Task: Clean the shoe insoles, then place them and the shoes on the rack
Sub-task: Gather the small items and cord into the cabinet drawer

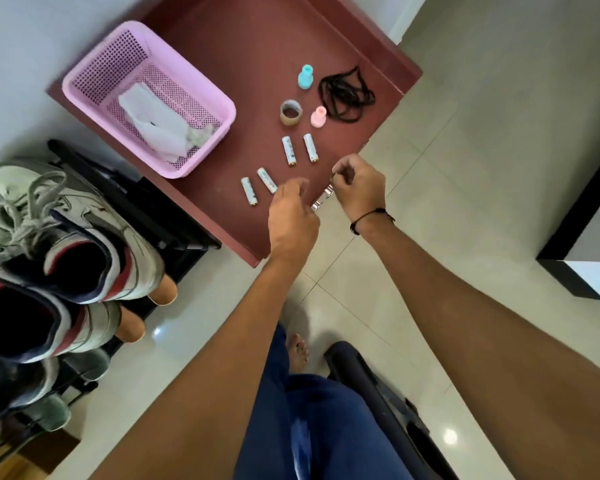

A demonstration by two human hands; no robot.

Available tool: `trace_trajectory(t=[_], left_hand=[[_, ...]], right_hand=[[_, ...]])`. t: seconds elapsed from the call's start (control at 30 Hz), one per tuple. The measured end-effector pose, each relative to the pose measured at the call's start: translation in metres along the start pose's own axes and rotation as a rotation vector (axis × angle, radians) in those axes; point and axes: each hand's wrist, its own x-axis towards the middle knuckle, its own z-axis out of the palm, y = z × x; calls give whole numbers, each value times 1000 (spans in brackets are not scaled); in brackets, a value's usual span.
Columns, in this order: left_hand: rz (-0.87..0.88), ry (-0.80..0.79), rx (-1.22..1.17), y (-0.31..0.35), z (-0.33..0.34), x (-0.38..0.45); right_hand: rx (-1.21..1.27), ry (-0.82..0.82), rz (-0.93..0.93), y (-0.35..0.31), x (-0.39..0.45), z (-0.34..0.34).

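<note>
A pair of white, navy and red high-top shoes (84,258) stands on the black rack (160,216) at the left. Two tan rounded pieces (161,289) stick out from under them; I cannot tell whether these are insoles. Both hands are over the near corner of the reddish-brown table (222,46). My right hand (359,188) has its fingers curled and pinches a small silvery item (323,199) at the table's edge. My left hand (293,216) hovers just left of it, fingers loosely curled, holding nothing that I can see.
On the table sit a pink mesh basket (94,64) with white cloth in it, several white batteries (288,150), a tape roll (290,112), a teal cap (305,76), a pink cap (318,116) and black laces (347,95). A dark chair (378,393) stands below right.
</note>
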Motion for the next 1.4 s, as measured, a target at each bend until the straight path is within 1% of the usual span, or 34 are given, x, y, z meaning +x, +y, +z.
trace_trajectory(t=[0.2, 0.37, 0.47, 0.57, 0.73, 0.8, 0.87, 0.93, 1.03, 1.07, 1.17, 1.2, 1.3, 1.4], left_hand=[[15, -53, -19, 15, 20, 28], [27, -50, -9, 24, 38, 47], [1, -20, -11, 23, 48, 57], [-30, 38, -24, 23, 57, 64], [-58, 219, -46, 23, 86, 68], [-77, 301, -63, 25, 99, 63], [-94, 374, -92, 25, 108, 57], [-93, 415, -116, 24, 115, 49], [-97, 381, -102, 14, 127, 37], [-110, 351, -91, 9, 132, 33], [-159, 276, -57, -15, 143, 29], [-184, 262, -56, -24, 146, 30], [-221, 238, -78, -44, 154, 35], [-196, 254, -88, -59, 163, 40]], right_hand=[[-70, -4, -12, 5, 48, 0], [-148, -71, -112, 14, 81, 4], [-181, -101, -191, 24, 99, 8], [-219, -153, -285, 37, 115, 11], [-199, -232, -427, 62, 129, 10], [-169, -277, -448, 67, 128, 7], [-142, -295, -444, 67, 123, 3], [-86, -240, -429, 70, 113, -2], [8, -137, -354, 87, 86, -2], [22, -144, -318, 96, 75, 1], [-22, -273, -187, 120, 50, 19], [-32, -292, -153, 129, 46, 28], [-20, -284, -103, 141, 43, 47], [-17, -254, -127, 147, 46, 62]])
